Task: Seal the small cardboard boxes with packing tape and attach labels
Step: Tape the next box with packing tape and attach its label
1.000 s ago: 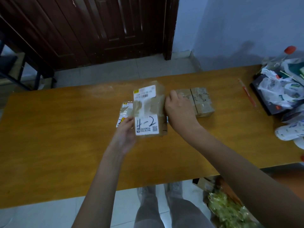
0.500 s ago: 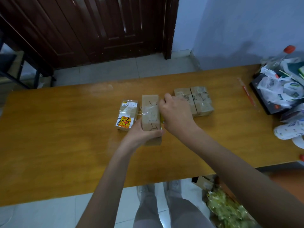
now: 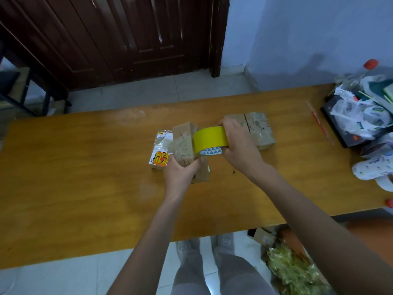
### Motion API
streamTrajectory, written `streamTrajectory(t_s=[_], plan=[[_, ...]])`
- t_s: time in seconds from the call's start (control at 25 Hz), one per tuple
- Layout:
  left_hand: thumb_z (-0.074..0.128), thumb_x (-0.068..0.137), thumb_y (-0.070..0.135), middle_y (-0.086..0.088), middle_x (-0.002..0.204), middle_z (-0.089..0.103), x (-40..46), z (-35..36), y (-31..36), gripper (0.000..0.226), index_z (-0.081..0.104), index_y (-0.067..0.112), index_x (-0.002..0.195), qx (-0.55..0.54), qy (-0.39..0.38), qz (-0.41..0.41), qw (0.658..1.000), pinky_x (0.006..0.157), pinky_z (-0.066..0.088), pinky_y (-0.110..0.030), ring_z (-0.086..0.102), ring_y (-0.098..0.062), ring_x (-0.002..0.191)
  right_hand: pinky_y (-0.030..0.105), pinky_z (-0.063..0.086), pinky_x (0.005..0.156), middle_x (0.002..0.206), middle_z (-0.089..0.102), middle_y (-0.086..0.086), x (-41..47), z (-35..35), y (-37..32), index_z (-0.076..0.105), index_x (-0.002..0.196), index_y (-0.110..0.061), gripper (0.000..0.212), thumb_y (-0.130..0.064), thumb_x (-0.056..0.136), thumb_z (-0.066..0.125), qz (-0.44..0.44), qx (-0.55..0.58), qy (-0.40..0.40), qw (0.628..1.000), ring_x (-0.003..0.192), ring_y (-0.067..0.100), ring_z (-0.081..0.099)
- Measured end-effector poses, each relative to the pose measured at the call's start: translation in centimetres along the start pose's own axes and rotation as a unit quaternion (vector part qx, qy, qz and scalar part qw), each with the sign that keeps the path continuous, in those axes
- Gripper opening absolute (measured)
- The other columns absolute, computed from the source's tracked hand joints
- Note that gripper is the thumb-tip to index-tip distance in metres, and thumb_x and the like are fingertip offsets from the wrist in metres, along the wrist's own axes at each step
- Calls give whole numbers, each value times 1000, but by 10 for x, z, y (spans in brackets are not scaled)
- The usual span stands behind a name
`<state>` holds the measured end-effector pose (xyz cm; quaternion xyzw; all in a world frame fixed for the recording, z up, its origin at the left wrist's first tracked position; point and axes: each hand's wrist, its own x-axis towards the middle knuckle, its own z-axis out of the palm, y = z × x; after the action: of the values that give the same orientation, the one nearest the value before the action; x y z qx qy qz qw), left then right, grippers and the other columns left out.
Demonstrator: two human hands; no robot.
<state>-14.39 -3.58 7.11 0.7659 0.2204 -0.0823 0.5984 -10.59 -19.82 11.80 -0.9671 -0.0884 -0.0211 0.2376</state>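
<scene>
A small brown cardboard box (image 3: 184,143) lies lengthwise in the middle of the wooden table (image 3: 85,177). My left hand (image 3: 179,172) grips its near end. My right hand (image 3: 238,145) holds a yellow roll of packing tape (image 3: 210,139) against the box's right side, fingers curled over the roll. To the left lies another small box (image 3: 160,150) with a white label and a red-and-yellow sticker. Two more brown boxes (image 3: 258,129) sit side by side behind my right hand, partly hidden by it.
A red pen (image 3: 319,122) lies on the table to the right. Beyond it at the right edge are a dark box, white plastic bags (image 3: 359,116) and a bottle with a red cap (image 3: 371,63). Crumpled plastic (image 3: 293,271) lies on the floor below.
The box was turned over and laid flat on the table, its labelled face now out of sight. My right hand left the box and now holds the yellow tape roll beside it.
</scene>
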Motion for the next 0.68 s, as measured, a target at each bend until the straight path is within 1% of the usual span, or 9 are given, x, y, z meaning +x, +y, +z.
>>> streamTrajectory(t_s=[0.04,0.12,0.2,0.28,0.36,0.48,0.52,0.6,0.68], plan=[[82,73,32,6,97,64,1,0,0,45,56,19,109,12,12,7,1000,77,56,-37,63,-14,92,38,45,63,108,53,6,2,2,-2,51,109,-8,36,1,76,63,-8,-16,10,1000,81,23,53],[79,73,31,8,89,63,9,-7,4,37,56,20,99,39,48,32,998,68,54,-34,63,-15,84,33,40,54,108,51,9,6,-4,-1,51,106,-7,37,4,73,63,-30,-95,58,993,71,24,53],[75,73,31,11,82,60,20,-20,13,28,50,29,85,64,70,47,994,55,48,-28,60,-10,73,31,40,63,109,54,11,10,-14,7,54,105,-7,36,5,72,63,-51,-202,108,972,72,24,55],[73,74,33,10,82,58,24,-28,20,29,45,33,80,86,63,59,993,51,47,-26,58,-7,71,33,41,74,110,55,10,9,-18,13,56,105,-9,33,2,75,63,-39,-258,103,960,79,23,57],[73,76,33,8,87,58,23,-29,20,29,44,34,81,87,53,55,993,54,50,-28,59,-7,75,32,40,74,103,55,7,9,-16,13,56,101,-11,31,3,74,62,-27,-277,83,957,78,21,55],[74,77,33,14,85,60,21,-31,13,27,48,34,85,51,48,48,996,52,45,-17,59,0,73,32,35,72,95,54,5,12,-12,12,56,102,-12,31,3,75,55,-24,-283,41,958,75,22,52],[74,76,33,14,85,61,21,-33,11,27,50,34,87,37,46,44,997,52,44,-16,60,0,73,32,33,71,93,54,5,13,-11,13,55,101,-12,30,3,75,54,-21,-280,33,959,72,21,49],[74,74,36,12,88,64,22,-37,11,28,53,33,92,11,34,37,999,55,46,-19,62,-3,77,31,30,69,88,53,6,14,-10,15,55,97,-9,28,6,73,51,-18,-272,41,961,67,20,43],[74,74,39,9,92,66,24,-40,10,30,56,32,97,-4,23,27,999,58,48,-23,64,-7,82,31,32,67,85,54,7,13,-12,17,55,94,-7,28,9,71,55,-24,-262,57,963,66,22,46]])
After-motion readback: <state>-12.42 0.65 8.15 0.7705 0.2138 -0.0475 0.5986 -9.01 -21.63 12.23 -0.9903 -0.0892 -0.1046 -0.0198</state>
